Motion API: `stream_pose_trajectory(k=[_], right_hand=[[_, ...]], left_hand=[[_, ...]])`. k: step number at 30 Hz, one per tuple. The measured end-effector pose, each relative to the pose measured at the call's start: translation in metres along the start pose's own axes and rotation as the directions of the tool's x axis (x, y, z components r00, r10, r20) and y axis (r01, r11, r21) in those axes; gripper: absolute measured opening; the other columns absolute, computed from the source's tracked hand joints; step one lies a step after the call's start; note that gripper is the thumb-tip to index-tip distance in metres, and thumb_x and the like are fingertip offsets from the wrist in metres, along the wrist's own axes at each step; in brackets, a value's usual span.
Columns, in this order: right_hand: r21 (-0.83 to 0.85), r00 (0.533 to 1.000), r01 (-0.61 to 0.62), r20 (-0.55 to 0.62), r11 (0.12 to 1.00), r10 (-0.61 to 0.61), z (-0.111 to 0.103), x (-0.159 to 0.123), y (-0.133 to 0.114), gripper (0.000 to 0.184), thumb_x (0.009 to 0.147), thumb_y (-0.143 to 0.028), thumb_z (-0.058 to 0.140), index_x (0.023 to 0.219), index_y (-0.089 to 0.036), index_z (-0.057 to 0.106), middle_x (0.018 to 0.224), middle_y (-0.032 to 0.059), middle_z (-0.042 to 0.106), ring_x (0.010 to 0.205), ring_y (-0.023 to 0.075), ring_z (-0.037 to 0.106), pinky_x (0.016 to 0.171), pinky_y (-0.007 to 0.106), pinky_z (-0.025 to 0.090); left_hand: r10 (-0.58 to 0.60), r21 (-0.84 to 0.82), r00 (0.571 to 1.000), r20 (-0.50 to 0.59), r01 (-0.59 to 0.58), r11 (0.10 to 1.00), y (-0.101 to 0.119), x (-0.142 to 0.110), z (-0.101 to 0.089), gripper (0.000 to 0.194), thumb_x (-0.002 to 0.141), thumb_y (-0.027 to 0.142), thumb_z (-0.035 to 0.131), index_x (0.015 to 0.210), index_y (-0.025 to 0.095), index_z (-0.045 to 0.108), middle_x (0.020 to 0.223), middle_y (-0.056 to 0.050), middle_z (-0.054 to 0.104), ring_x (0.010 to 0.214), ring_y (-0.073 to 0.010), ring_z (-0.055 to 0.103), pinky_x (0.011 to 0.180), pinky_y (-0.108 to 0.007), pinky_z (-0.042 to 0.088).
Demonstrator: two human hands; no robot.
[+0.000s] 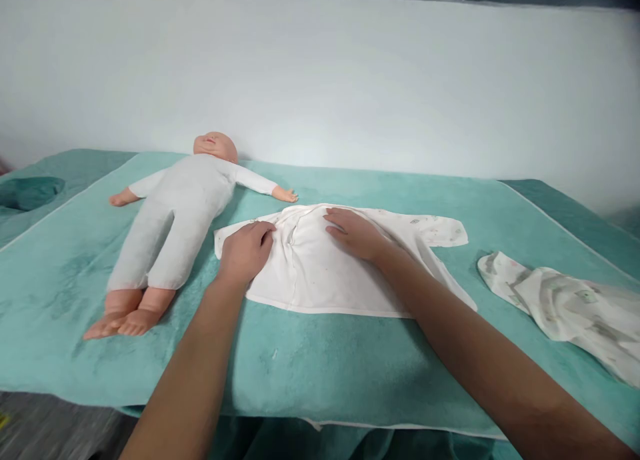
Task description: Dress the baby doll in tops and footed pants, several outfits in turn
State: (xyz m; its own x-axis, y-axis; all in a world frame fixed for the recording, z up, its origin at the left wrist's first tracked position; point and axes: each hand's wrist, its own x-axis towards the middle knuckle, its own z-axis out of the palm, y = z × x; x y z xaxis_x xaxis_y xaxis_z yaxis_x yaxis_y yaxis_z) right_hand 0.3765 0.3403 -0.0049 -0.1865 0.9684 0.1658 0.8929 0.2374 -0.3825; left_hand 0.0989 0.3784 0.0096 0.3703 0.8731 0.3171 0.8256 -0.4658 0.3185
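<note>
A small white baby shirt (pixel 320 280) lies spread on the green cloth in front of me, its long sleeves out to both sides. Faint prints show on the right sleeve. My left hand (pixel 247 250) is at the shirt's left side, near the sleeve, with fingers curled together on the fabric. Creases run through the shirt beside those fingers. My right hand (pixel 353 233) rests palm down on the upper middle of the shirt, its fingers stretched out and slightly apart. To the left, a baby doll (pixel 190 193) with a white cloth body lies on its back, arms spread.
A printed white baby garment (pixel 565 300) lies crumpled at the right edge. Green plush cloth (pixel 320 367) covers the table, which stands against a white wall (pixel 320 80). Grey floor (pixel 45 427) shows at the lower left.
</note>
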Motion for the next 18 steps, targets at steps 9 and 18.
stream_pose_trajectory(k=[9, 18], right_hand=[[-0.092, 0.997, -0.042, 0.065, 0.995, 0.048, -0.008, -0.015, 0.015, 0.063, 0.104, -0.05, 0.029, 0.154, -0.013, 0.039, 0.163, 0.0108, 0.032, 0.151, 0.0242, 0.029, 0.125, 0.045, 0.023], [-0.056, 0.993, -0.081, 0.085, 0.995, 0.086, -0.02, -0.025, 0.034, 0.068, 0.102, -0.057, 0.03, 0.156, -0.017, 0.037, 0.164, 0.008, 0.031, 0.151, 0.025, 0.03, 0.126, 0.044, 0.022]], left_hand=[[0.005, -0.006, 1.0, -0.019, -0.005, 1.0, -0.003, 0.001, 0.003, 0.031, 0.091, 0.026, 0.045, 0.107, 0.026, 0.072, 0.112, -0.003, 0.076, 0.106, -0.027, 0.068, 0.086, -0.038, 0.049], [-0.011, -0.031, 1.0, -0.021, 0.01, 0.999, 0.002, -0.002, -0.001, 0.032, 0.091, 0.025, 0.045, 0.107, 0.024, 0.072, 0.111, -0.004, 0.076, 0.105, -0.027, 0.068, 0.088, -0.038, 0.049]])
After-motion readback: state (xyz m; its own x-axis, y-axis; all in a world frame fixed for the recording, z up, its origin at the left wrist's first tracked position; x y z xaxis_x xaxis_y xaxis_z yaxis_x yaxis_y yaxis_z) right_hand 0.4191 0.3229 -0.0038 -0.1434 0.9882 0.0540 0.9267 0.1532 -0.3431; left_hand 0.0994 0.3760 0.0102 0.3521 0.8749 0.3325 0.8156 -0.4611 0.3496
